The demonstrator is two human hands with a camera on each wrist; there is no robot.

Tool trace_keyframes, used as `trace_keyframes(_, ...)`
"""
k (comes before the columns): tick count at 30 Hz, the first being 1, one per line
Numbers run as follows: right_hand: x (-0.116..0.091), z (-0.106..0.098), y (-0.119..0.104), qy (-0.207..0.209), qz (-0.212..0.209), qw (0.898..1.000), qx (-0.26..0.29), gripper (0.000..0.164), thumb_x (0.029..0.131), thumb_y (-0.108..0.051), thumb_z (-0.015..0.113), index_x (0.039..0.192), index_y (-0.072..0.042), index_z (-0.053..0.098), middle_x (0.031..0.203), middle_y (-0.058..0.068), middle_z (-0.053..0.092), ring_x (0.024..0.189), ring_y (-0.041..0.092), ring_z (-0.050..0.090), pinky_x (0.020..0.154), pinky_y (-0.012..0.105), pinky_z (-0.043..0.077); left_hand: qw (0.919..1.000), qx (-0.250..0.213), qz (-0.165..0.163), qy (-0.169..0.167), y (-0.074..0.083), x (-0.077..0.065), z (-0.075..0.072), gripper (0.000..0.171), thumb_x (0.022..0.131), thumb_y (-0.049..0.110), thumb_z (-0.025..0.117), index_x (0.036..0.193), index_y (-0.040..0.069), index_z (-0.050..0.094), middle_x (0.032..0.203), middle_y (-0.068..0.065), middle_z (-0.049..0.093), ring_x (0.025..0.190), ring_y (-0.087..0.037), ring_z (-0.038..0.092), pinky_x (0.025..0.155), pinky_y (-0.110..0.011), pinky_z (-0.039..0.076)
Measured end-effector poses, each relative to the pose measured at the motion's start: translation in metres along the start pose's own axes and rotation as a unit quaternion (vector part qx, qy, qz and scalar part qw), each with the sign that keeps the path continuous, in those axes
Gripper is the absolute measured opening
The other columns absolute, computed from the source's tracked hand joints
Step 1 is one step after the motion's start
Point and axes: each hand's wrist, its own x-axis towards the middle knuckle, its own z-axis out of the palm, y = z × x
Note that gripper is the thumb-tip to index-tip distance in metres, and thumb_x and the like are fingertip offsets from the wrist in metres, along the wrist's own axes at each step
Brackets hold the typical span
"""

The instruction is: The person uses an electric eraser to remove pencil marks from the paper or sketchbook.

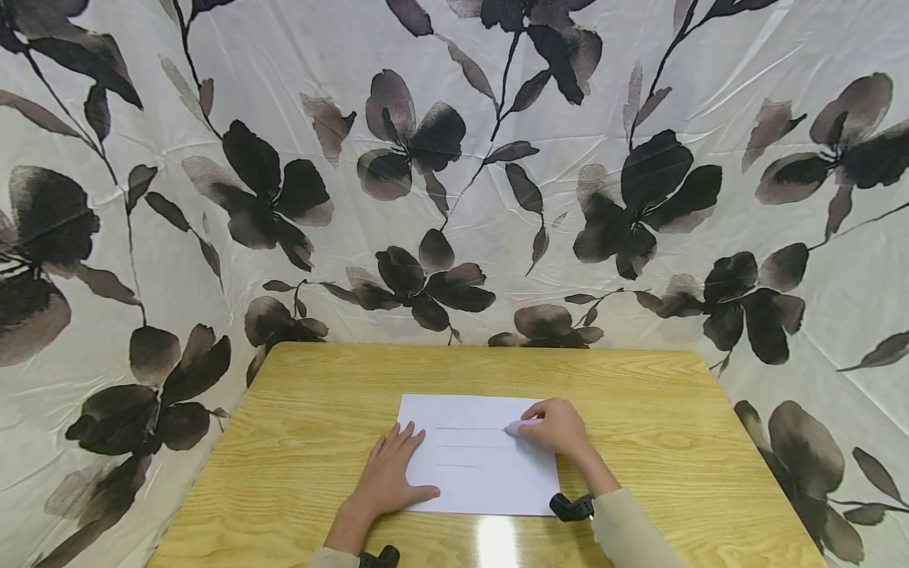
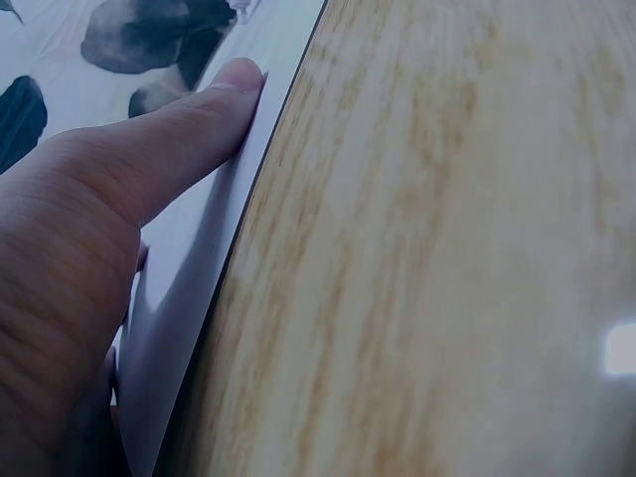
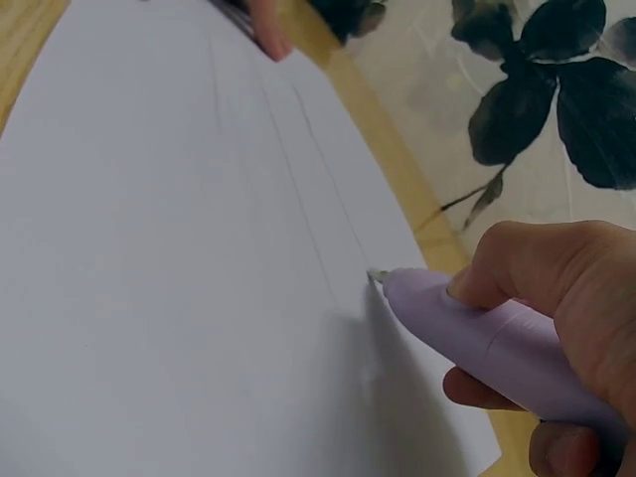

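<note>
A white sheet of paper lies on the table and bears three thin grey lines, the lowest the shortest. My right hand grips a thick lilac pen-shaped tool. Its narrow tip touches the paper at the right end of the top line, seen closely in the right wrist view. At the sheet's left edge rests my left hand, fingers spread and thumb on the paper. Part of the tool's rear end is hidden by the right hand.
The yellow wood-grain table extends around the sheet, with a bright reflection near its front edge. Behind and beside it hangs a white cloth with dark flowers. Black bands sit on both wrists.
</note>
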Motion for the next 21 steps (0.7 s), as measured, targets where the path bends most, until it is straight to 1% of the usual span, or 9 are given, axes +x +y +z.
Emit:
trace_keyframes(13,0.0014,0.0004,-0.0007,0.0,0.003,1.0,0.0,0.022,0.072,-0.042,0.084,0.078,-0.022,0.076,0.085,-0.003,0.068,0.075,0.014,0.057,0.065,0.034,0.047,1.0,0.003,0.004,0.001,0.0003,0.0012,-0.0008,0.106,0.068,0.079,0.063,0.148,0.014,0.042,0.156,-0.011,0.029,0.145,-0.035,0.015,0.114,-0.056,0.013)
trace_keyframes(21,0.0018,0.0017,0.0002,0.0,0.002,1.0,-0.001,0.02,0.072,-0.04,0.084,0.077,-0.022,0.076,0.084,-0.003,0.067,0.073,0.015,0.056,0.064,0.033,0.047,1.0,0.003,0.002,-0.002,0.0003,0.0009,-0.0007,0.107,0.067,0.08,0.062,0.149,0.014,0.041,0.156,-0.011,0.029,0.145,-0.034,0.015,0.114,-0.056,0.013)
